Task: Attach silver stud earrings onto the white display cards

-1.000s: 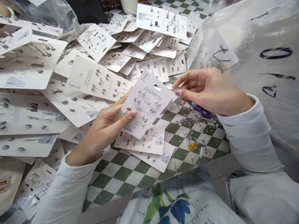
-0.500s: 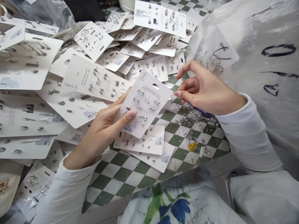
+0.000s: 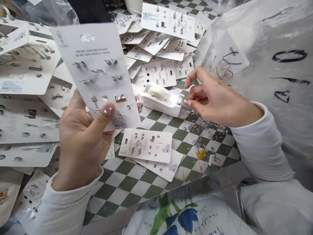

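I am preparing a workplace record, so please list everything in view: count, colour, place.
Raised card with jewellery: 1, white, left of centre
Tape dispenser: 1, white, centre
Overlapping cards: 2, white, front centre
Piled cards: many, white, left and far side
Loose metal pieces: many, silver, right of centre
Scrap: 1, yellow, beside metal pieces
Marked bag: 1, translucent, right side
Second bag: 1, translucent, upper left
Dark object: 1, black, top edge, unclear
Container: 1, white, top edge
Table: 1, green and white check, centre
Printed cloth: 1, white, blue, green, bottom
Sleeves: 2, white, at wrists
Left hand: 1, bare, holding raised card
Right hand: 1, bare, at dispenser's end
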